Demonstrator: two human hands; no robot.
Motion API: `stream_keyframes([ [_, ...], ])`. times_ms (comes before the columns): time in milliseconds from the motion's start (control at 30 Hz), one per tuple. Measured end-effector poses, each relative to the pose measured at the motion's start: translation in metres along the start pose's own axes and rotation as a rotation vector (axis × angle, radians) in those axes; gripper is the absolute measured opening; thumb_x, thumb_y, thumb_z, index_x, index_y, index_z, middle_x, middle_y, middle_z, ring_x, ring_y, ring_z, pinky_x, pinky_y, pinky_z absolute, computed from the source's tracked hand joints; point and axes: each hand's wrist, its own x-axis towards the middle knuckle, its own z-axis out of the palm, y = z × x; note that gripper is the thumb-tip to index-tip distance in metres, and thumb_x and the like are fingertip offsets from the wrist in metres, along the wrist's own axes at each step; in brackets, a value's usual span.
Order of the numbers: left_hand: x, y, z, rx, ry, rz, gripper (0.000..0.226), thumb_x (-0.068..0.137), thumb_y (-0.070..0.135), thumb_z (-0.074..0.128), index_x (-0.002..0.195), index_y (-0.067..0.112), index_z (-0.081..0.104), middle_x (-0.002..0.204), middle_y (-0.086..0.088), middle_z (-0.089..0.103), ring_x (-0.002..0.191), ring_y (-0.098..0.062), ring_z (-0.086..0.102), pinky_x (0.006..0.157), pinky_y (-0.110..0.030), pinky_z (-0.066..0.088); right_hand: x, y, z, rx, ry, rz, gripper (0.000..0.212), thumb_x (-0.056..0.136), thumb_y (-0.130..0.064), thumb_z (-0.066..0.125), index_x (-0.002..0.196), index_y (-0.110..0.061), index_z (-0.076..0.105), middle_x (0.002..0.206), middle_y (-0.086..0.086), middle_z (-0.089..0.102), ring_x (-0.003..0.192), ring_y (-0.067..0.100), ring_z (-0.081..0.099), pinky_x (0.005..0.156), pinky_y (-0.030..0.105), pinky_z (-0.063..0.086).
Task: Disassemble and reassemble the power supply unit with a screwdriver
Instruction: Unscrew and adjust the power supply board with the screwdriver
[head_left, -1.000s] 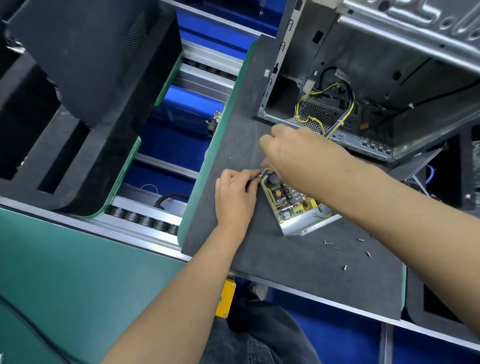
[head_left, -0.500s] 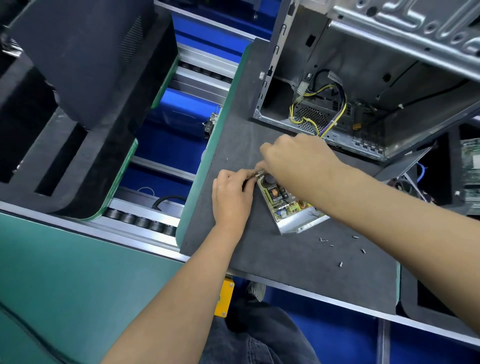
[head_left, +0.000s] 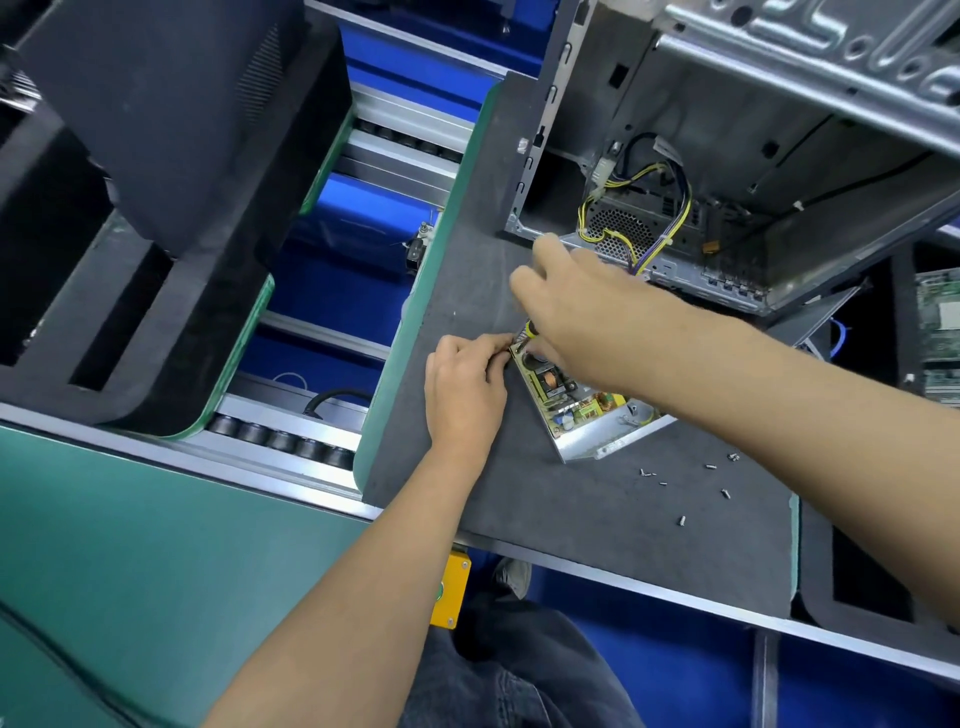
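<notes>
Head camera looks down on a dark grey work mat (head_left: 545, 499) edged in green. At its far side stands an open computer case (head_left: 727, 156), bare metal inside, with yellow and black wires (head_left: 634, 208) looping near a round vent grille. Closer, near the middle of the mat, lies the power supply unit (head_left: 582, 410), its cover off, so the yellow-green circuit board and a copper coil show within the metal tray. The right hand (head_left: 576, 312) reaches over the unit's far-left corner with fingers curled round a screwdriver (head_left: 530, 329); only a bit of yellow and black handle shows below the hand. The left hand (head_left: 465, 387) rests on the mat just beside that same corner, fingertips pinching at its edge. Several small loose screws (head_left: 681, 519) lie scattered on the mat to the right of the unit.
</notes>
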Motion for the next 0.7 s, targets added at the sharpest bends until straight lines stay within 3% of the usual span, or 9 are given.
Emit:
stream_keyframes([
  [100,0.001,0.001,0.0,0.013,0.013,-0.007,0.011,0.092,0.012,0.067,0.097,0.018,0.074,0.08,0.0,0.049,0.078,-0.012,0.039,0.073,-0.025,0.033,0.0,-0.008,0.001,-0.019,0.009,-0.043,0.016,0.092,-0.001,0.05,0.097,-0.013,0.04,0.1,0.008,0.034,0.081,0.028,0.05,0.058,0.035,0.033],
  [167,0.001,0.001,0.0,0.028,0.007,-0.028,0.008,0.091,0.012,0.066,0.092,0.016,0.072,0.079,0.001,0.046,0.077,-0.015,0.038,0.07,-0.026,0.031,0.002,-0.012,0.0,-0.064,0.01,-0.012,0.008,0.095,-0.004,0.05,0.099,-0.012,0.051,0.093,0.007,0.043,0.086,0.031,0.061,0.057,0.035,0.032],
  [233,0.0,0.001,0.0,0.013,-0.012,-0.036,0.01,0.093,0.016,0.065,0.096,0.02,0.074,0.082,-0.002,0.051,0.079,-0.018,0.043,0.071,-0.027,0.036,0.002,-0.011,0.003,-0.041,-0.024,0.028,0.006,0.099,-0.013,0.052,0.104,-0.011,0.055,0.102,0.01,0.055,0.096,0.034,0.064,0.059,0.035,0.033],
  [333,0.0,0.002,-0.002,-0.011,-0.007,-0.029,0.015,0.093,0.02,0.067,0.104,0.026,0.076,0.087,-0.003,0.057,0.083,-0.017,0.047,0.077,-0.026,0.039,-0.001,-0.002,0.003,0.062,-0.028,0.007,0.02,0.092,-0.007,0.053,0.109,-0.01,0.043,0.115,0.015,0.041,0.078,0.03,0.049,0.056,0.032,0.027],
  [367,0.0,0.003,-0.002,-0.008,0.0,-0.025,0.015,0.093,0.02,0.068,0.104,0.026,0.076,0.086,-0.003,0.057,0.083,-0.016,0.048,0.077,-0.025,0.038,-0.001,0.002,0.001,0.066,-0.027,-0.017,0.022,0.088,-0.003,0.053,0.107,-0.01,0.044,0.112,0.014,0.038,0.073,0.027,0.042,0.053,0.031,0.024],
  [433,0.001,0.003,-0.001,-0.01,0.007,-0.021,0.015,0.093,0.02,0.068,0.105,0.026,0.076,0.085,-0.001,0.055,0.081,-0.015,0.046,0.075,-0.024,0.036,0.0,0.006,0.0,0.037,-0.021,-0.044,0.019,0.089,0.0,0.052,0.104,-0.01,0.05,0.1,0.008,0.035,0.07,0.026,0.038,0.057,0.031,0.033],
  [533,0.0,0.002,0.0,0.004,0.002,-0.033,0.015,0.093,0.02,0.068,0.104,0.026,0.075,0.085,-0.001,0.053,0.081,-0.015,0.044,0.074,-0.024,0.033,0.004,0.002,0.0,-0.062,0.013,-0.077,0.007,0.1,-0.013,0.049,0.103,-0.011,0.055,0.093,0.009,0.047,0.079,0.034,0.057,0.062,0.036,0.038],
  [600,0.0,0.001,0.0,0.006,-0.003,-0.037,0.014,0.093,0.02,0.068,0.104,0.026,0.075,0.085,-0.001,0.053,0.081,-0.016,0.044,0.074,-0.025,0.035,0.006,-0.003,0.001,-0.085,0.018,-0.043,0.015,0.104,-0.022,0.045,0.105,-0.011,0.055,0.1,0.009,0.057,0.092,0.035,0.065,0.059,0.035,0.035],
  [700,-0.001,0.002,-0.001,-0.001,-0.01,-0.024,0.015,0.093,0.019,0.067,0.105,0.026,0.075,0.086,-0.001,0.053,0.081,-0.015,0.043,0.075,-0.024,0.035,0.005,-0.002,0.001,-0.009,-0.001,-0.002,0.019,0.099,-0.021,0.053,0.111,-0.01,0.042,0.119,0.015,0.044,0.089,0.034,0.057,0.06,0.037,0.036],
])
